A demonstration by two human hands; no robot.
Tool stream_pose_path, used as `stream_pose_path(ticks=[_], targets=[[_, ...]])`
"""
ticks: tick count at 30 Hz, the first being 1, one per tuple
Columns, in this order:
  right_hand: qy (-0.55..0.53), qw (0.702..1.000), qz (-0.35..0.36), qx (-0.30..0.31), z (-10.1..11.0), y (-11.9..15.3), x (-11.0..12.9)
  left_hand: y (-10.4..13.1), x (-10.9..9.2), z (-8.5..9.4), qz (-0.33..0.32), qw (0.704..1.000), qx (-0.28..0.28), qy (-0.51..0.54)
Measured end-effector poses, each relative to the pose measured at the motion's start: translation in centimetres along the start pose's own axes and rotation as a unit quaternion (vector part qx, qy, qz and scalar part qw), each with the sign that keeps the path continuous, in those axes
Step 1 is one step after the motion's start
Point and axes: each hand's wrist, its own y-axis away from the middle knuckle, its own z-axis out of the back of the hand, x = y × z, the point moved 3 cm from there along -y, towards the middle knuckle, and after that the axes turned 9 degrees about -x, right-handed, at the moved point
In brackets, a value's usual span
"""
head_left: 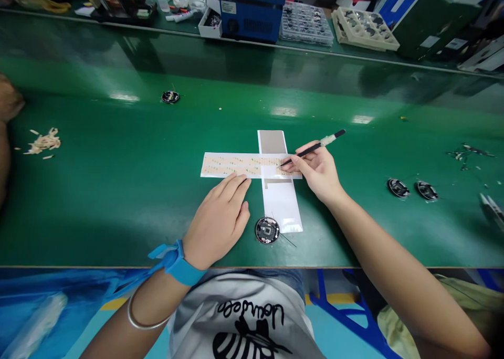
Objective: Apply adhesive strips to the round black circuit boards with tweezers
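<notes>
My right hand point(318, 170) pinches slim black tweezers point(311, 149) with a pale wrapped band near the back end. Their fine tip points down at a sticker sheet point(232, 164), a long strip bearing rows of small tan pieces with green marks. My left hand point(220, 217) lies flat, fingers stretched, its fingertips at the lower edge of that strip. Crossing beneath the strip is a white sheet point(281, 204) with a grey-brown upper end. A round black electronic module point(267, 230) with a thin wire sits by the white sheet's lower end, near the table's front edge.
Two similar round modules point(398, 188) lie to the right, and another round module point(170, 97) far left. Small tan pieces point(45, 141) are heaped at the left, beside another person's arm point(6, 112). A back shelf holds a blue box point(252, 20) and parts trays point(305, 23).
</notes>
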Motion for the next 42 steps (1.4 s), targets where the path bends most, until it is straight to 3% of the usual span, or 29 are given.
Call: stream_pose_path(ticks=[9, 14, 17, 20, 23, 26, 29, 36, 42], targets=[[-0.044, 0.998, -0.040, 0.035, 0.1, 0.1, 0.8, 0.0, -0.3, -0.1, 0.000, 1.000, -0.005, -0.018], [-0.040, 0.998, -0.038, 0.023, 0.1, -0.3, 0.7, -0.8, -1.6, 0.6, -0.004, 1.000, -0.023, -0.002], [-0.055, 0.998, -0.012, -0.006, 0.6, -0.2, 2.2, -0.5, -2.5, 1.1, 0.004, 0.998, -0.020, 0.055], [-0.050, 0.996, 0.046, -0.064, 1.2, 2.1, 4.7, 1.2, -3.1, 1.4, 0.054, 0.991, -0.020, 0.122], [-0.009, 0.992, 0.058, -0.116, 0.7, 6.8, 5.7, 3.1, -3.9, 1.1, 0.083, 0.986, -0.015, 0.144], [0.037, 0.987, 0.037, -0.150, -0.4, 11.6, 4.7, 4.0, -4.5, 0.4, 0.098, 0.984, -0.027, 0.145], [0.073, 0.982, 0.039, -0.169, -1.1, 14.3, 3.3, 4.1, -4.7, -0.3, 0.101, 0.984, -0.052, 0.140], [0.093, 0.984, 0.035, -0.151, -1.3, 14.5, 2.3, 4.3, -4.0, -0.8, 0.141, 0.975, -0.060, 0.161], [0.106, 0.982, 0.032, -0.152, -1.4, 14.6, 2.2, 4.1, -4.1, -0.7, 0.122, 0.974, -0.072, 0.177]])
